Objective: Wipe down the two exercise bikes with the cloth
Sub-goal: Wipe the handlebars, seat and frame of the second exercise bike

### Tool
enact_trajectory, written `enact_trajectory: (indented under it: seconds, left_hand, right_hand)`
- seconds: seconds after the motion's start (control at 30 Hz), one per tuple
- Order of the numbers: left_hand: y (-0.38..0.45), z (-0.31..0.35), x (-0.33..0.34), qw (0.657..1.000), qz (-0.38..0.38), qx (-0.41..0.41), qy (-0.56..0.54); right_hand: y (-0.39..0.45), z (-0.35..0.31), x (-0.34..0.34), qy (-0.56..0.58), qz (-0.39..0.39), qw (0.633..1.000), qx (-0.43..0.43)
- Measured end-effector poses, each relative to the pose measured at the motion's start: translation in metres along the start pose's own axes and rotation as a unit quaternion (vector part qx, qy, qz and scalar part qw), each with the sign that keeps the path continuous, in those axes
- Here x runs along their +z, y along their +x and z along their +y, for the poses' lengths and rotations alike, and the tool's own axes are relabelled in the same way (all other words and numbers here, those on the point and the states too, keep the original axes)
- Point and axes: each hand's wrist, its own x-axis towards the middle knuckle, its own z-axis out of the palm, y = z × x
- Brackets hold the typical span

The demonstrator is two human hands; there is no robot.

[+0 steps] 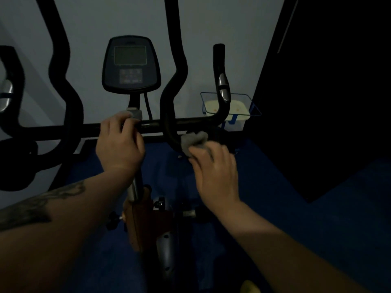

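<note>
Dim room, blue floor; right hand pinched the grey cloth against the handlebar, left hand gripped the crossbar.

A wire basket holding a pale tub stands beyond the fingertips, above blue floor, against a grey wall

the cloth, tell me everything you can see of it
The cloth is grey, soft and bunched into a wad, looking like fleece or microfibre. The right hand pinches it in its fingers and presses it against the lower curve of the black handlebar, below the crossbar. Part of it is hidden under the hand.
</note>
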Motion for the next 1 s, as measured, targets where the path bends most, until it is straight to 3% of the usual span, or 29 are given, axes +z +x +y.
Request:
enact_trajectory:
  seconds: [0.07, 0.2, 0.33, 0.43, 0.53, 0.6, 0.73, 0.8, 0.9, 1.0]
  left_hand:
    - [0.0, -0.001, 0.0, 1.0, 0.006, 0.002, 0.001]
    - [0.001, 0.0, 0.0, 1.0, -0.004, -0.003, 0.006]
    - [0.001, -0.001, 0.001, 1.0, -0.008, -0.009, 0.01]
    - [0.0, -0.001, 0.002, 1.0, -0.012, -0.01, 0.013]
    - [0.002, 0.0, 0.0, 1.0, -0.004, -0.004, 0.009]
    - [0.001, 0.0, 0.0, 1.0, -0.001, 0.001, 0.003]
    - [0.001, 0.0, 0.001, 1.0, -0.004, -0.005, 0.008]
    - [0.001, 0.0, 0.001, 1.0, -0.006, -0.004, 0.01]
    - [0.002, 0.001, 0.0, 1.0, -0.012, -0.003, 0.012]
    - [0.0, -0.001, 0.0, 1.0, -0.01, 0.0, 0.01]
  right_hand:
    - [0.002, 0.003, -0.011, -0.014, -0.014, 1.0, 0.016]
    - [0.067, 0.019, -0.035, -0.014, 0.024, 0.992, 0.127]
    - [0.048, 0.012, -0.023, -0.02, -0.141, 0.982, 0.122]
    - [0.027, 0.017, -0.028, 0.05, -0.118, 0.984, 0.123]
    - [0.066, 0.043, -0.016, 0.162, -0.178, 0.955, 0.175]
    - [0.071, 0.043, -0.01, 0.202, -0.162, 0.945, 0.199]
    - [0.035, 0.022, -0.015, 0.131, -0.07, 0.957, 0.251]
    - [0.047, 0.027, -0.01, 0.075, -0.094, 0.957, 0.265]
    - [0.08, 0.034, -0.004, 0.015, -0.195, 0.934, 0.298]
    - [0.064, 0.031, -0.015, 0.027, -0.185, 0.941, 0.283]
